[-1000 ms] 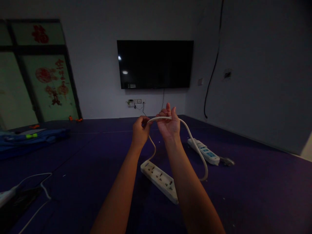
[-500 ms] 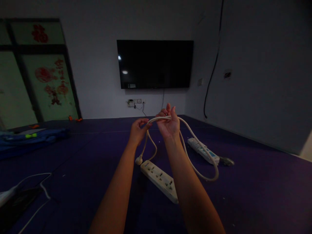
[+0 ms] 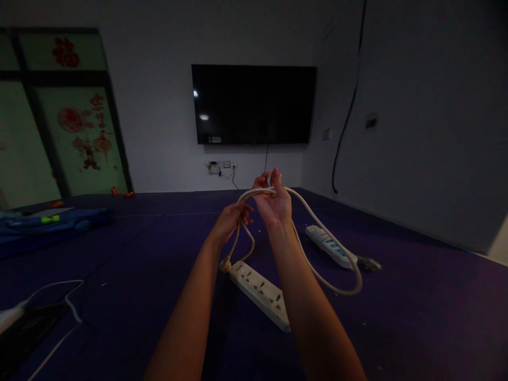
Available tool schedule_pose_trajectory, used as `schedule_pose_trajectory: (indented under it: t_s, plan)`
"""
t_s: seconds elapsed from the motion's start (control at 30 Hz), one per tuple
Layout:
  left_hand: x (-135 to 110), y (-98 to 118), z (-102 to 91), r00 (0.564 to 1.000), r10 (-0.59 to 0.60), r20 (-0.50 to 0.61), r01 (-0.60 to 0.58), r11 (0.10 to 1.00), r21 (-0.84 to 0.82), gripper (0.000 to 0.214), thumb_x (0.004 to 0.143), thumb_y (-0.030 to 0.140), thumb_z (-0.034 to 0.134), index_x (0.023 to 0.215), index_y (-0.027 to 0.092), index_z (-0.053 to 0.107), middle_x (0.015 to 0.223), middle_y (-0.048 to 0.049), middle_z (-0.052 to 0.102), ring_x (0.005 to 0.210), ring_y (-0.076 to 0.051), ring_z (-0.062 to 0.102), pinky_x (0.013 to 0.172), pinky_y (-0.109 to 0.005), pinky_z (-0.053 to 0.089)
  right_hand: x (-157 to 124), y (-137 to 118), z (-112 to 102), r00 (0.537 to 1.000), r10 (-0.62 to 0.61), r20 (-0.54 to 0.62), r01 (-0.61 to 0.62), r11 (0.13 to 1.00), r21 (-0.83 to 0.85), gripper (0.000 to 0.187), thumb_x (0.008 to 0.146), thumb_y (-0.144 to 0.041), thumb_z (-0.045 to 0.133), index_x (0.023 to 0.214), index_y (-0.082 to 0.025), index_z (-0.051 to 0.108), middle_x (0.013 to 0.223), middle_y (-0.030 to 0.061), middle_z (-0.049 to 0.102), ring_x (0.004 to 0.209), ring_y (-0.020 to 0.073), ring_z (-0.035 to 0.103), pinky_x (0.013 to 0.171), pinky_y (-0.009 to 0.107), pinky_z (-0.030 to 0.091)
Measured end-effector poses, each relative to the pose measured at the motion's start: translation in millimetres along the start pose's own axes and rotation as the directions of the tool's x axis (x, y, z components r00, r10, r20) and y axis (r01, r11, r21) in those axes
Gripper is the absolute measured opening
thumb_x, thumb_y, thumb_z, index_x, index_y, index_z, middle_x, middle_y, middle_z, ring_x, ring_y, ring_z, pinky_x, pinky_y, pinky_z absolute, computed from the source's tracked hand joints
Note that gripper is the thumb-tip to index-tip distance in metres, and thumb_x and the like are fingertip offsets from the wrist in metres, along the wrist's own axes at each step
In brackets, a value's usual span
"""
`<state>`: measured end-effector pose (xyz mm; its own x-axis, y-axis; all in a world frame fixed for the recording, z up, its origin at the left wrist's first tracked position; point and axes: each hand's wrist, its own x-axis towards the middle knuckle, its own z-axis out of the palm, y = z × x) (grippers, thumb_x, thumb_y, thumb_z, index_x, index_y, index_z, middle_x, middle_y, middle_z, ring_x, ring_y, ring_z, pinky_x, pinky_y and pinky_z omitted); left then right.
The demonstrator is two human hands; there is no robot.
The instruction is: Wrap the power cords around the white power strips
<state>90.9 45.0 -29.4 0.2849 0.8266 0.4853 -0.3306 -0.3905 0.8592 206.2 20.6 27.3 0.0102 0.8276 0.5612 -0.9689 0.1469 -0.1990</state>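
A looped white power cord hangs from my raised hands above the purple floor. My right hand grips the cord's upper strands between thumb and fingers. Lower and to the left, my left hand closes around the cord where it drops down; its fingertips are partly hidden. The wide loop sags to the right of my right forearm. Below lies a white power strip, its near end partly behind that forearm. The cord's plug rests at the strip's far left end.
A second power strip with its cord wound around it lies at the right, its dark plug beside it. Blue cloth and a white cable lie at the left. A television hangs on the far wall.
My left hand has slid down the cord a little, and its fingers have curled around the hanging strands. The loop on the right has swung slightly outward.
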Motion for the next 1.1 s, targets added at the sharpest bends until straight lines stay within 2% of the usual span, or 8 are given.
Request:
schedule_pose_trajectory:
  t_s: [0.3, 0.43, 0.57, 0.67, 0.77, 0.93, 1.0, 1.1]
  plan:
    - [2, 0, -2.1, 0.986, 0.100, -0.137, -0.107, 0.993, -0.045, 0.062, 0.055, 0.077, 0.058, 0.052, 0.016, 0.052, 0.044, 0.0054, 0.039, 0.041, -0.006, 0.037, 0.048, -0.023, 0.039, -2, 3, 3, 0.989, 0.099, -0.107, -0.097, 0.995, 0.024, 0.027, 0.094, -0.031, 0.043, 0.077, -0.021, 0.062, 0.077, 0.0012, 0.063, 0.078, 0.0088, 0.061, 0.067, 0.019, 0.054]
    - [5, -3, -6.1, 0.966, 0.123, -0.229, -0.144, 0.987, -0.077, 0.067, 0.054, 0.083, 0.050, 0.042, 0.018, 0.039, 0.039, 0.0058, 0.032, 0.038, -0.006, 0.035, 0.044, -0.023, 0.035, -2, 9, -3, 0.946, 0.255, -0.200, -0.280, 0.954, -0.107, 0.029, 0.087, -0.046, 0.052, 0.084, -0.019, 0.062, 0.083, 0.0042, 0.064, 0.082, 0.0134, 0.062, 0.070, 0.024, 0.054]
    - [6, -2, -11.3, 0.905, 0.106, -0.412, -0.167, 0.979, -0.114, 0.062, 0.050, 0.076, 0.064, 0.048, 0.018, 0.042, 0.043, 0.0071, 0.036, 0.039, -0.005, 0.036, 0.043, -0.021, 0.031, -5, 13, -13, 0.847, 0.467, -0.254, -0.521, 0.825, -0.221, 0.048, 0.081, -0.062, 0.051, 0.093, -0.017, 0.062, 0.081, 0.0062, 0.065, 0.077, 0.0163, 0.062, 0.067, 0.029, 0.054]
    - [5, 3, -13.5, 0.825, 0.086, -0.559, -0.168, 0.981, -0.098, 0.061, 0.046, 0.070, 0.070, 0.047, 0.018, 0.039, 0.043, 0.0079, 0.036, 0.038, -0.004, 0.035, 0.040, -0.019, 0.028, -7, 15, -21, 0.782, 0.578, -0.232, -0.623, 0.721, -0.304, 0.058, 0.082, -0.067, 0.042, 0.094, -0.014, 0.062, 0.081, 0.0076, 0.066, 0.075, 0.0166, 0.063, 0.066, 0.029, 0.054]
    - [3, 8, -15.0, 0.741, 0.095, -0.665, -0.172, 0.984, -0.051, 0.061, 0.048, 0.068, 0.071, 0.046, 0.019, 0.034, 0.040, 0.0086, 0.034, 0.036, -0.004, 0.033, 0.037, -0.019, 0.025, -7, 15, -24, 0.735, 0.653, -0.182, -0.662, 0.631, -0.405, 0.067, 0.084, -0.069, 0.030, 0.098, -0.012, 0.061, 0.090, 0.0112, 0.067, 0.076, 0.0168, 0.064, 0.059, 0.027, 0.054]
    - [0, 10, -23.0, 0.677, 0.161, -0.718, -0.174, 0.983, 0.057, 0.058, 0.055, 0.065, 0.069, 0.046, 0.020, 0.033, 0.040, 0.0090, 0.032, 0.035, -0.004, 0.030, 0.036, -0.019, 0.024, -10, 13, -14, 0.617, 0.766, -0.181, -0.647, 0.363, -0.670, 0.074, 0.088, -0.066, 0.014, 0.105, -0.012, 0.061, 0.097, 0.0148, 0.068, 0.072, 0.0190, 0.066, 0.041, 0.023, 0.048]
    - [0, 10, -28.2, 0.660, 0.178, -0.730, -0.184, 0.980, 0.073, 0.059, 0.058, 0.064, 0.068, 0.045, 0.020, 0.030, 0.039, 0.0096, 0.029, 0.035, -0.004, 0.028, 0.038, -0.020, 0.026, -13, 11, -6, 0.692, 0.683, -0.232, -0.535, 0.270, -0.800, 0.059, 0.089, -0.061, 0.031, 0.100, -0.013, 0.064, 0.090, 0.0127, 0.069, 0.067, 0.0175, 0.065, 0.041, 0.023, 0.049]
    - [1, 12, -35.2, 0.641, 0.191, -0.744, -0.203, 0.976, 0.076, 0.060, 0.060, 0.062, 0.068, 0.044, 0.021, 0.027, 0.038, 0.0104, 0.027, 0.035, -0.003, 0.026, 0.041, -0.020, 0.031, -14, 5, 3, 0.917, 0.378, -0.125, -0.222, 0.227, -0.948, 0.034, 0.079, -0.045, 0.062, 0.090, -0.014, 0.067, 0.078, 0.0083, 0.069, 0.059, 0.0136, 0.061, 0.046, 0.023, 0.050]
